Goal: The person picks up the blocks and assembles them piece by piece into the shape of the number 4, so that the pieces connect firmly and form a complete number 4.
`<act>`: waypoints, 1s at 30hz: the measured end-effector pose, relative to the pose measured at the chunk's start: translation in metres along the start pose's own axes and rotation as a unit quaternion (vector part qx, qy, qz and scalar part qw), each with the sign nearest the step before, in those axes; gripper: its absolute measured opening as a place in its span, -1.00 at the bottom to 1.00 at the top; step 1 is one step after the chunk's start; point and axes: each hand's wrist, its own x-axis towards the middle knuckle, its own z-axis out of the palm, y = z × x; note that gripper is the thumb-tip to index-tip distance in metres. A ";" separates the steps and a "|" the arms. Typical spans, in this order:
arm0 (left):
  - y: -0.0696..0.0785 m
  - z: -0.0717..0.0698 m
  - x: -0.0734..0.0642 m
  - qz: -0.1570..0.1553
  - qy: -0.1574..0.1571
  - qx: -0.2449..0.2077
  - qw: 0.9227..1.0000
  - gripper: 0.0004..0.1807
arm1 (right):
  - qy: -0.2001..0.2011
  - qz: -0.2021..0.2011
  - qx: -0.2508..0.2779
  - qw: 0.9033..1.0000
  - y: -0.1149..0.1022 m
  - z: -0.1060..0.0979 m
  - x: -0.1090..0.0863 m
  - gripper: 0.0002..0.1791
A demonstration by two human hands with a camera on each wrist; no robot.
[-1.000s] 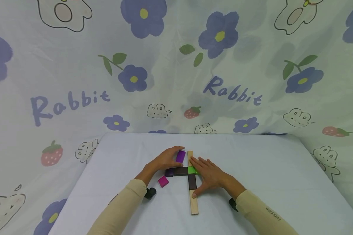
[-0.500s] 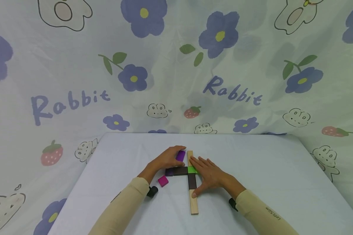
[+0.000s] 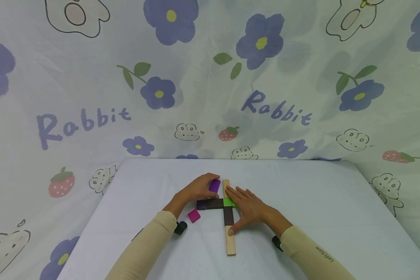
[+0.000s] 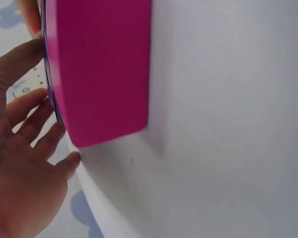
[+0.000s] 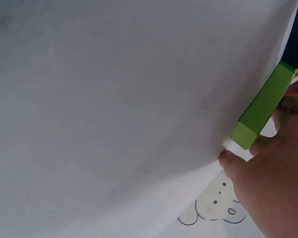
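In the head view my left hand (image 3: 197, 188) holds a purple block (image 3: 215, 186) between thumb and forefinger, slanted just above a row of dark blocks (image 3: 214, 203). My right hand (image 3: 250, 208) lies with spread, mostly straight fingers over a green block (image 3: 228, 202). Its fingertips touch the far pale wooden block (image 3: 226, 182), and the thumb rests on the near pale wooden block (image 3: 231, 245). Another dark block (image 3: 228, 216) links the green one to the near wooden one. In the right wrist view the green block (image 5: 265, 99) partly hides the fingers.
A loose magenta block (image 3: 194, 216) lies left of the row, below my left hand, and fills much of the left wrist view. The blocks lie on a white-covered table (image 3: 301, 186). A patterned curtain (image 3: 210, 97) hangs behind its far edge.
My left forearm has shifted slightly, while its fingers stay at the purple block. The right hand and the blocks look unmoved.
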 end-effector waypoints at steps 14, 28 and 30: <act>-0.004 -0.004 -0.003 -0.006 -0.011 -0.011 1.000 -0.19 | 0.002 -0.002 -0.003 1.000 0.001 0.001 0.000 0.53; -0.005 -0.010 -0.004 -0.022 -0.007 -0.007 1.000 -0.26 | 0.001 0.005 -0.005 1.000 0.002 0.003 0.002 0.54; -0.005 -0.010 -0.004 -0.025 -0.004 -0.007 1.000 -0.27 | 0.001 0.006 -0.005 1.000 0.001 0.003 0.002 0.54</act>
